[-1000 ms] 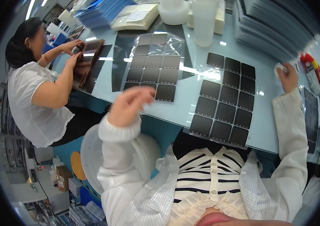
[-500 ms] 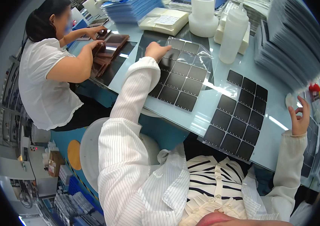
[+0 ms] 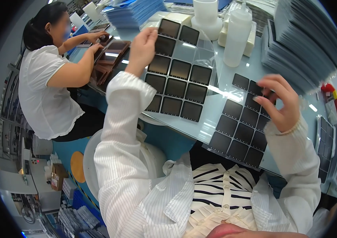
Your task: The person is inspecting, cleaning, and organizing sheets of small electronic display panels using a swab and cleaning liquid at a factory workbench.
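Note:
My left hand (image 3: pixel 142 49) pinches the upper left edge of a clear sheet that carries rows of dark square panels (image 3: pixel 179 68). That sheet is raised and tilted at its far end, while its near end sits low over the table. Behind its far right side a glossy clear film (image 3: pixel 205 53) shows. My right hand (image 3: pixel 280 101) hovers over the far right part of a second sheet of dark squares (image 3: pixel 243 133), thumb and fingers curved apart with nothing seen between them. The second sheet lies flat at the table's near edge.
A white squeeze bottle (image 3: pixel 238 37) and a white round container (image 3: pixel 206 20) stand at the back. Tall stacks of clear sheets (image 3: pixel 307 43) rise at the right, blue sheets (image 3: pixel 132 18) at the far left. A co-worker (image 3: pixel 51 79) handles brown plates (image 3: pixel 111 57).
My left hand has lifted the far end of its sheet and drawn it left. My right hand has come left from the table's right side to above the second sheet.

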`<state>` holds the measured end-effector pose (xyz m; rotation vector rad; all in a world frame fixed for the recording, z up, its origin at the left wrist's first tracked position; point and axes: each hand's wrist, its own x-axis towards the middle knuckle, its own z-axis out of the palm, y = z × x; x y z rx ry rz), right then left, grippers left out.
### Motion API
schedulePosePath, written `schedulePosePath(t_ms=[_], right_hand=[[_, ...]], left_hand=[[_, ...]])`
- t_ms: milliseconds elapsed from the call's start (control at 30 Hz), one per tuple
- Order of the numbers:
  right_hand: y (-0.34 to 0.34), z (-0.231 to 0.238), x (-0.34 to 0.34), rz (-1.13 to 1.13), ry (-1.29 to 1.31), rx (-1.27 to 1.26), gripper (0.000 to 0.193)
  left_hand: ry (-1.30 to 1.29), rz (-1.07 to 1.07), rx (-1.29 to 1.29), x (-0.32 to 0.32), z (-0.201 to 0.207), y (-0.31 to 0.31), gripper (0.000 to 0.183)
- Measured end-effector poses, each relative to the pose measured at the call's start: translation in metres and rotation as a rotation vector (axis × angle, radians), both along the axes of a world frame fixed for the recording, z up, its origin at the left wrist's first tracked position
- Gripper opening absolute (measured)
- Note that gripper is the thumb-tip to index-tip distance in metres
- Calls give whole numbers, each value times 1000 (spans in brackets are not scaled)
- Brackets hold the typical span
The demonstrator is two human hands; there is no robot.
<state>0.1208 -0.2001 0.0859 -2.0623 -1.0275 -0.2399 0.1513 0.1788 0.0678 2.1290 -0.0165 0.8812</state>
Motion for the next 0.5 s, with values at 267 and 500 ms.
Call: schedulePosePath(t_ms=[267, 500], right_hand=[[97, 17, 41, -2, -489, 182, 50], [113, 15, 38, -84, -648, -13, 63]], left_hand=[[41, -273, -242, -69, 66, -46, 27], [117, -340, -335, -97, 91, -60, 27]])
